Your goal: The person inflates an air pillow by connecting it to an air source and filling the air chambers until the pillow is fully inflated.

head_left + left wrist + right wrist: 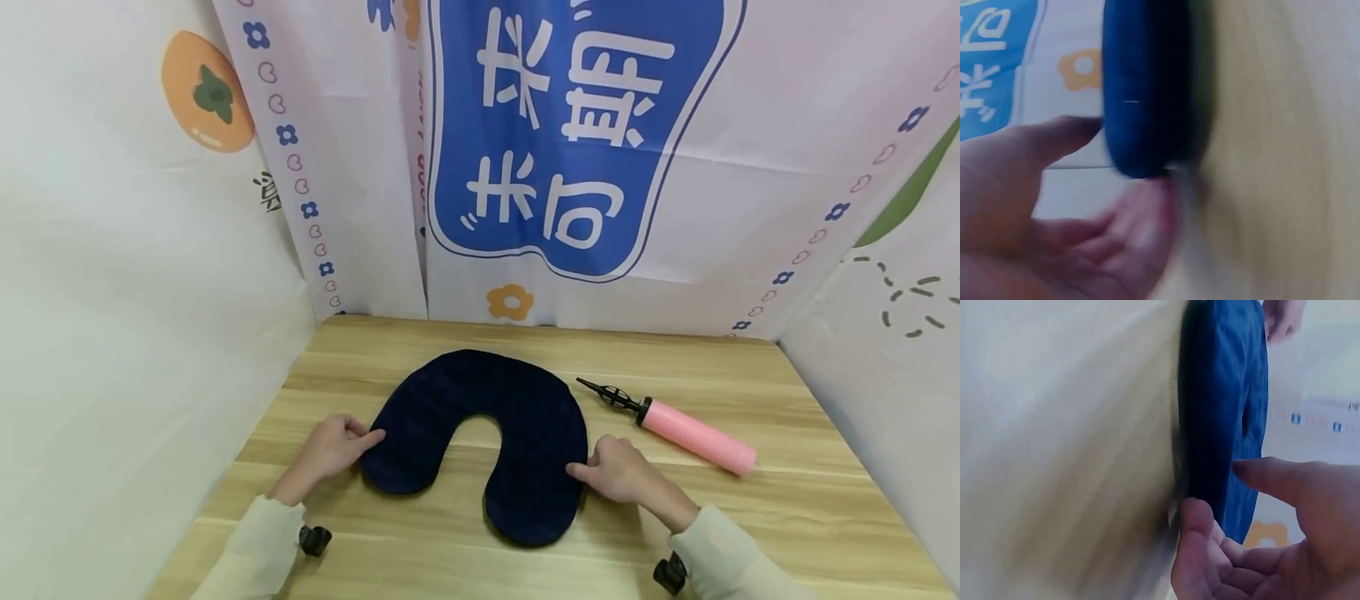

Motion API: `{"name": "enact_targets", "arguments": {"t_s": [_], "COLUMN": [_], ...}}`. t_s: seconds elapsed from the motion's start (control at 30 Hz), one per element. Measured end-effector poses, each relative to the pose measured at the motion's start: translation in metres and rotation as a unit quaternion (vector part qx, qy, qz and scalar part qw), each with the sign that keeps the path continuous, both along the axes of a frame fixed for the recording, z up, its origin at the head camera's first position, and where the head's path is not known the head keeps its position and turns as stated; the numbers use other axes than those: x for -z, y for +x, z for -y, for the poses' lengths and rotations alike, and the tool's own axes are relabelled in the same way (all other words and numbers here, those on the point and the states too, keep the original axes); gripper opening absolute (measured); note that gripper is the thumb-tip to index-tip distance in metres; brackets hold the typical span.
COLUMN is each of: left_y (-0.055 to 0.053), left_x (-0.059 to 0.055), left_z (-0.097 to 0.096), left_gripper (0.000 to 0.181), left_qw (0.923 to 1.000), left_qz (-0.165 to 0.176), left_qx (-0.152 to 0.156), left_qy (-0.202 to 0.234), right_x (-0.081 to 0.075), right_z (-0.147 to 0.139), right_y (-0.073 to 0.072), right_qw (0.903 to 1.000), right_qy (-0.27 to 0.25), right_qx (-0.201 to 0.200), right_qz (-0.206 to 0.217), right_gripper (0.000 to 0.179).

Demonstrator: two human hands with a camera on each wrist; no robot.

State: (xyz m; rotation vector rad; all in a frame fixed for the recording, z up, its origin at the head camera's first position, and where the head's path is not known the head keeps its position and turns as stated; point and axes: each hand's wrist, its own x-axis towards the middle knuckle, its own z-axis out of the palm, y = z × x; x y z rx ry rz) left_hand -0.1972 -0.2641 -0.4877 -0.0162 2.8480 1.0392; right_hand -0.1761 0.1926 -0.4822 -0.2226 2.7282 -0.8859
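A navy U-shaped neck pillow [536, 417] lies on the wooden table with its opening toward the person. My left hand [336, 446] grips its left outer edge, thumb on top. In the left wrist view the fingers [1147, 231] of that hand come to the pillow's edge [1141, 94] from below. On the opposite side, my right hand [618, 471] holds the right outer edge, thumb over the top. The right wrist view shows its curled fingers [1197, 544] at the underside of the pillow [1216, 406].
To the right of the pillow lies a hand air pump [697, 435] with a pink barrel and black nozzle. Printed cloth [360, 167] hangs behind the wooden table [660, 533] and along both sides. A black wrist camera [315, 540] sits at each sleeve cuff.
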Motion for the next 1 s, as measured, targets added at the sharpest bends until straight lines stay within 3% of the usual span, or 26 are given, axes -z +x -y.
{"name": "enact_targets", "arguments": {"t_s": [0.1,0.2,0.37,0.5,0.73,1.0], "left_y": [0.017,0.025,0.022,0.015,-0.013,-0.064], "left_x": [-0.004,-0.004,0.002,0.007,0.008,0.005], "left_z": [0.001,-0.004,-0.014,-0.011,-0.001,-0.002], "left_gripper": [0.039,0.037,0.036,0.034,0.034,0.035], "left_qw": [0.999,0.9976,0.9981,0.9979,0.9993,0.9994], "left_qz": [0.044,0.065,0.047,0.044,0.022,-0.023], "left_qx": [-0.001,-0.002,-0.009,-0.016,-0.004,-0.007], "left_qy": [-0.001,0.025,0.039,0.045,0.029,0.026], "right_x": [0.001,0.003,0.009,0.012,0.008,0.001], "right_z": [-0.007,-0.015,-0.02,-0.019,-0.013,0.007], "right_y": [-0.012,-0.025,-0.04,-0.036,-0.012,0.025], "right_qw": [0.9997,0.9985,0.9976,0.9978,0.9977,0.9915], "right_qy": [-0.008,-0.029,-0.047,-0.045,-0.067,-0.107], "right_qx": [0.023,0.046,0.05,0.046,0.009,-0.061], "right_qz": [0.011,0.011,0.01,0.018,0.01,0.041], "right_gripper": [0.061,0.054,0.045,0.045,0.047,0.041]}}
